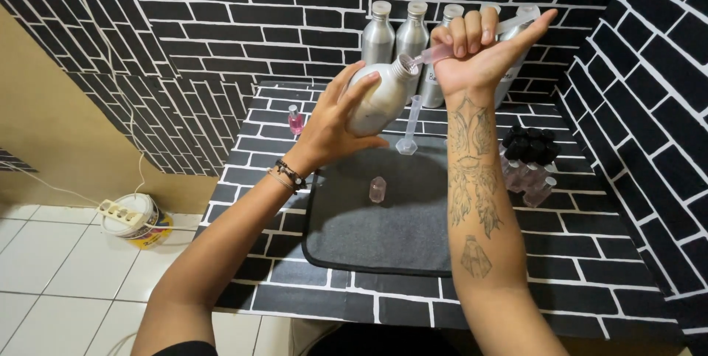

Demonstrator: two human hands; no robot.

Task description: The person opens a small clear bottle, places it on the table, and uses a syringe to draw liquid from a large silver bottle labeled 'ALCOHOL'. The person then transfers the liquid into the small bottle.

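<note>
A white power strip (122, 215) sits on a round tub (140, 223) on the floor, far left of the grey mat (383, 230). Above the mat, the left hand (332, 123) has its grip wrapped around a tilted silver bottle (380, 98). A small clear bottle (377, 189) stands on the mat. The right hand (479, 50) pinches a pink syringe (442, 52), its tip at the bottle's mouth. Right of the mat, black-capped little bottles (529, 160) crowd the counter (582, 253).

Bright, even light; edges distorted.

silver bottle (380, 101), pink syringe (436, 54), grey mat (383, 234)
</note>
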